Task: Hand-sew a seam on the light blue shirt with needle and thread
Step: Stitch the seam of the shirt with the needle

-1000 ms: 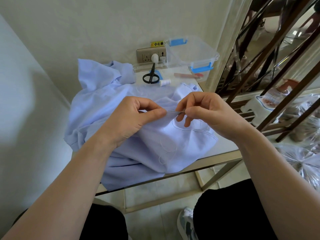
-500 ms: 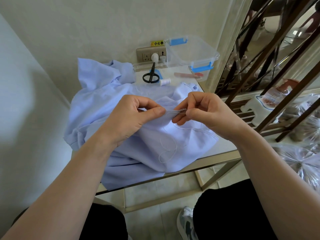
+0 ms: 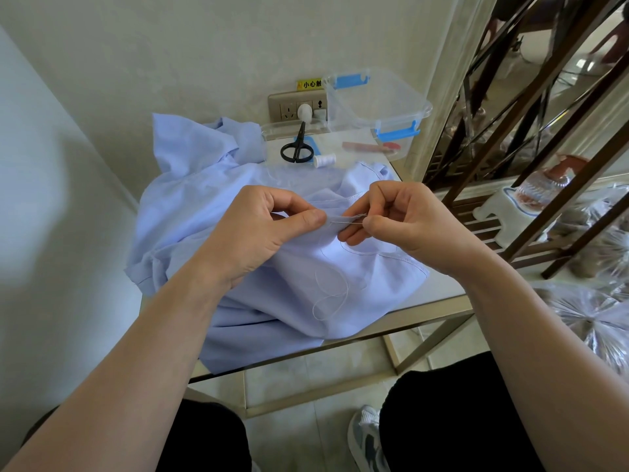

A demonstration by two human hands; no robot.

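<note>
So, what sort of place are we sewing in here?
Probably a home rather than a workshop: a small glass-topped table against a wall with a socket, holding a clear plastic box, scissors and a thread spool beside the shirt.

1. My light blue shirt (image 3: 204,212) was matt woven cloth, softly creased.
2. My needle (image 3: 345,222) was thin, bright metal.
3. The thread (image 3: 335,295) was white and matt.
4. The storage box (image 3: 377,100) was clear, glossy plastic with blue plastic clips.
5. The scissors (image 3: 296,149) had glossy black handles.
6. The table frame (image 3: 425,315) was smooth, satin metal.
</note>
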